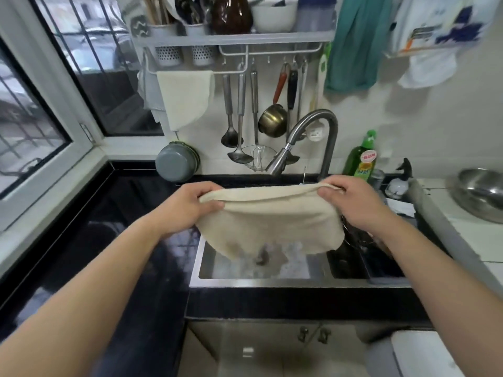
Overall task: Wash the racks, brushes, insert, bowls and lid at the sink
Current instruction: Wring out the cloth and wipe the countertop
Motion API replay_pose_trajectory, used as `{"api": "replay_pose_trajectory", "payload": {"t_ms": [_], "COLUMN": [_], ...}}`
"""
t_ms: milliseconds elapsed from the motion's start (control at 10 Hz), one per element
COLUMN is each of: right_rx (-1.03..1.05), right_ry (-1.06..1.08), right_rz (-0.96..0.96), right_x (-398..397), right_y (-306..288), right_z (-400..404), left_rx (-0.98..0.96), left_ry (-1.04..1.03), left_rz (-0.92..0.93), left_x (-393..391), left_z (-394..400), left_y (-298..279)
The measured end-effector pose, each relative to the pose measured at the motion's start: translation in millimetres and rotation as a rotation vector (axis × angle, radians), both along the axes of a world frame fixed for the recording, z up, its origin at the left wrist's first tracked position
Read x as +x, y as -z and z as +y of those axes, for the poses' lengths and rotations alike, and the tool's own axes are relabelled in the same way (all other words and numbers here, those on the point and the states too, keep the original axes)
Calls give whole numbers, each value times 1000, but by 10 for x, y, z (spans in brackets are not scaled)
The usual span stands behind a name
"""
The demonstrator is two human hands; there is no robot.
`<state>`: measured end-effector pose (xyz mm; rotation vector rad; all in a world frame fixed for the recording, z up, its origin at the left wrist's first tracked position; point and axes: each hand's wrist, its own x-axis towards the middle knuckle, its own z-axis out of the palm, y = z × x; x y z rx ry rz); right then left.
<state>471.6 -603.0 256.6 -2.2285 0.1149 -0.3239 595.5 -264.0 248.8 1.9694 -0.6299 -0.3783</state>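
Sink (245,281) below us, and we pinch a cream cloth (269,221) by its top corners, left hand (187,205) and right hand (351,202), stretched over the basin.

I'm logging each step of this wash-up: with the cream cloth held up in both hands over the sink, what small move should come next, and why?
Probably lower the cream cloth toward the faucet spout. The left hand and right hand pinch its top edge, spread open, above the sink, and no water is seen running.
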Motion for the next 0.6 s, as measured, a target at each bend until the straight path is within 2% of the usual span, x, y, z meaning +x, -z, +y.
{"api": "replay_pose_trajectory", "payload": {"t_ms": [100, 200, 300, 400, 500, 600], "right_rx": [23, -120, -329, -496, -395, -552], "right_ry": [-52, -131, -208, -289, -297, -448], "right_rz": [48, 217, 377, 587, 580, 596], "right_x": [-138, -449, -874, -1320, -1695, -1758], "right_y": [-95, 290, 1215, 2195, 2787, 2963], "right_z": [32, 74, 218, 455, 570, 600], "left_rx": [59, 210, 453, 722, 939, 1145], "left_ry": [11, 32, 107, 153, 228, 315], "left_rz": [-43, -75, -229, -244, -181, -294], "left_x": [-67, -379, -949, -1470, -1769, -1904], "left_z": [96, 253, 388, 500, 489, 592], "left_y": [16, 466, 1332, 2319, 2707, 2808]}}
